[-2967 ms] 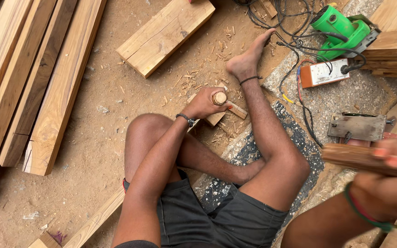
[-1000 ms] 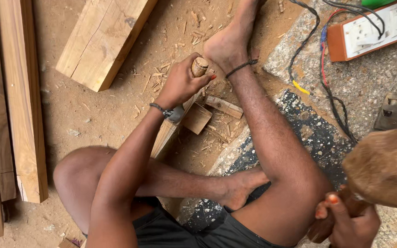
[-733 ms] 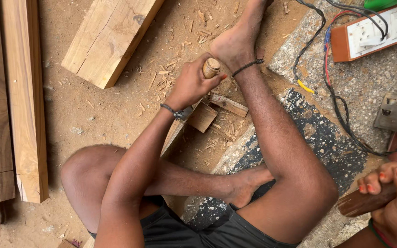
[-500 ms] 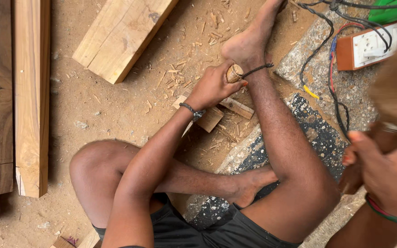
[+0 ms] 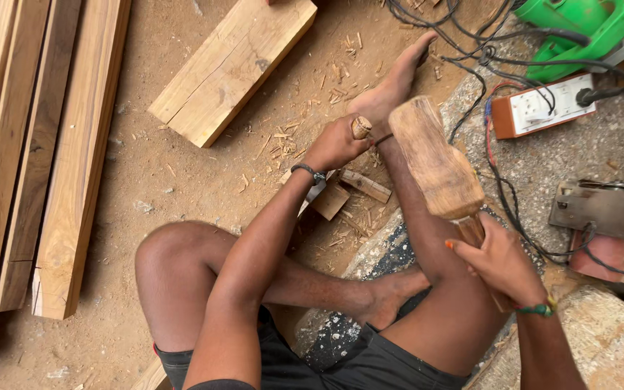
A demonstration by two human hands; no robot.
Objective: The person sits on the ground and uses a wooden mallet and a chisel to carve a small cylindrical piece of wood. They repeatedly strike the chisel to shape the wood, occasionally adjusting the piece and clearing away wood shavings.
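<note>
mallet (image 5: 435, 160) head points toward chisel (image 5: 360, 128).

Mallet (image 5: 435, 160): mid-brown wood, paler worn patches.
Chisel handle (image 5: 360, 127): light tan wood.
Block (image 5: 234, 66) and planks (image 5: 59, 166): pale yellowish wood.
Ground (image 5: 182, 180): reddish-brown dust, strewn with pale shavings.
Power tool (image 5: 579, 32): bright green.
Socket box (image 5: 543, 107): white face, orange-red sides.
Cables (image 5: 471, 29): black.
Shorts (image 5: 341, 361): dark grey.
Wristband (image 5: 539, 309): green with red.
</note>
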